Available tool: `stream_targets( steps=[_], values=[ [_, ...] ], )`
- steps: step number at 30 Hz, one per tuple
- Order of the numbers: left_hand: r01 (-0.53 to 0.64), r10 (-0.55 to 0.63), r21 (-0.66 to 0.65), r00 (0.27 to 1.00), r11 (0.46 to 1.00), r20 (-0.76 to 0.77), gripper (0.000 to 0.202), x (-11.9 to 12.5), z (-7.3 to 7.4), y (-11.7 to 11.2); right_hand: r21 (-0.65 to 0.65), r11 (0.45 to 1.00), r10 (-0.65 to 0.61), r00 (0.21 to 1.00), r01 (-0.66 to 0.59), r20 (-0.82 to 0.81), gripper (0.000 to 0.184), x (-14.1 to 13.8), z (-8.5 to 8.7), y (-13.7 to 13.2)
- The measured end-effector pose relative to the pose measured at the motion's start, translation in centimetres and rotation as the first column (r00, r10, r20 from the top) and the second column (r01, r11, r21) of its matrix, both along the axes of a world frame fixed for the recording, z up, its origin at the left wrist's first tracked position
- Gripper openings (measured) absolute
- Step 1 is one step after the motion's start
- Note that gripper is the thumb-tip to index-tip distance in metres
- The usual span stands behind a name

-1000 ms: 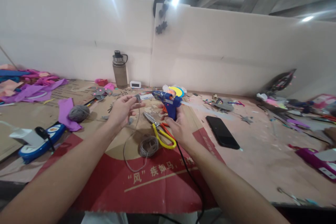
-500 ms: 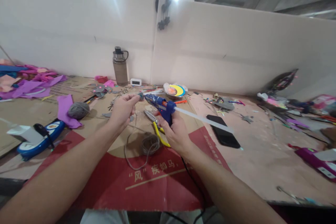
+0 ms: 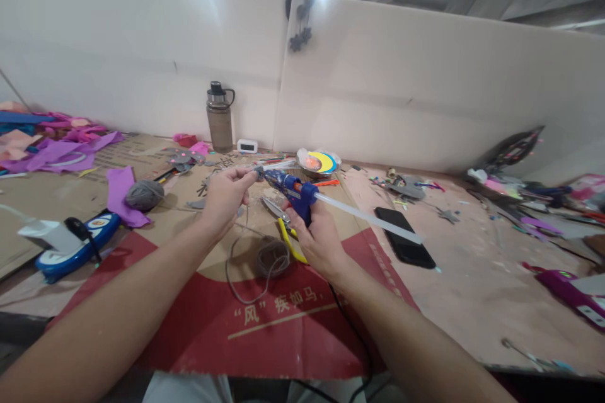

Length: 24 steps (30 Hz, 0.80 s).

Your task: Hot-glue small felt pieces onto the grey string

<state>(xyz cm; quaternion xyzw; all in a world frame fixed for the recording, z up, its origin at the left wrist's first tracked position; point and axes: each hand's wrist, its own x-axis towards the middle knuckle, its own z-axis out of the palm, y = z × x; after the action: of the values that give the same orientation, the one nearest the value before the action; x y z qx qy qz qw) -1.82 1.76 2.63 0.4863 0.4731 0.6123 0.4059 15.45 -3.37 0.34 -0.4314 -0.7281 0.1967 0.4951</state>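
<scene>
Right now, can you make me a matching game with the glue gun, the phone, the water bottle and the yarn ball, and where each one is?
Things:
1. glue gun
2. phone
3. water bottle
4. yarn ball

Places:
A. standing upright by the white wall
B. held in the right hand
C. resting against a purple felt piece
D. lying flat on the bare table

Pairs: 1-B, 2-D, 3-A, 4-C.

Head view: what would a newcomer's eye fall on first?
The blue glue gun, gripped in the right hand at centre, its nozzle at a small piece pinched by the left hand. Next, the purple felt scraps at far left and the black phone right of the hands.
</scene>
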Motion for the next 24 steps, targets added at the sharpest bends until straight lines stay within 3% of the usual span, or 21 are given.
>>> stream_targets(
  steps=[24],
  values=[
    [-0.016, 0.017, 0.023, 0.999, 1.000, -0.035, 0.022, 0.08, -0.05, -0.17, 0.054, 0.996, -0.072, 0.995, 0.068, 0.066, 0.035, 0.09, -0.65, 0.25]
  ],
)
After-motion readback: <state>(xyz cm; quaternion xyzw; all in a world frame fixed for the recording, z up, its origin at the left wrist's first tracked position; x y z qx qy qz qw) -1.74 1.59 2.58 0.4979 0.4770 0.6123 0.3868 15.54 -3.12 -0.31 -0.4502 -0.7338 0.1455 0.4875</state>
